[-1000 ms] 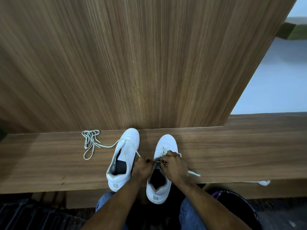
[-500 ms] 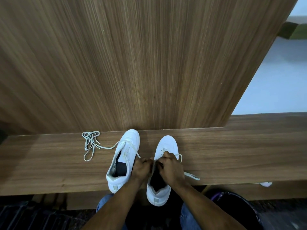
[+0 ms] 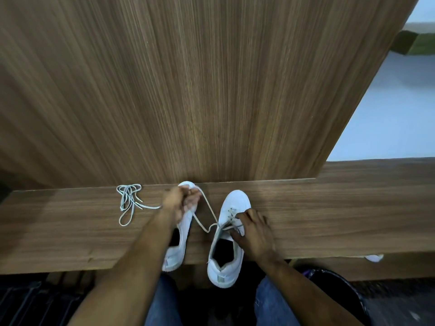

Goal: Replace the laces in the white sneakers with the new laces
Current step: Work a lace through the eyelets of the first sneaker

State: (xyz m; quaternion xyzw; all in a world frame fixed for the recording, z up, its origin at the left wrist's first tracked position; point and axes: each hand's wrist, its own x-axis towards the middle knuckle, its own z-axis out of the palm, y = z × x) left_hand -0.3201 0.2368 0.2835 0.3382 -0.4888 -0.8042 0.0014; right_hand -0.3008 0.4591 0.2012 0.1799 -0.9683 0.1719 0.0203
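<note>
Both white sneakers sit on the wooden shelf (image 3: 329, 220) in front of me, toes pointing away toward the upright wood panel (image 3: 188, 90). My right hand (image 3: 255, 234) rests on the right sneaker (image 3: 231, 203), fingers curled over the eyelet area and pinching the lace where it crosses the tongue; the heel of that shoe hangs past the shelf's near edge, above my knees. My left hand (image 3: 182, 202) is raised over the front of the left sneaker (image 3: 179, 250), fingers closed round the free end of the lace (image 3: 207, 208), which runs in a slack line from that hand down to a bend between the two shoes and then up into the right sneaker's eyelets. My left hand is blurred, so I cannot tell exactly how the fingers sit on the lace, though it appears to be held in a closed grip. The left sneaker lies partly under my left forearm, its toe touching the panel and its heel over the shelf edge. To the left of it, a loose bundle of laces (image 3: 128, 201) lies on the shelf, one strand trailing toward my left wrist. At the lower right stands a dark bin (image 3: 334, 292), and a small white scrap (image 3: 374, 257) pokes out beneath the shelf edge.
</note>
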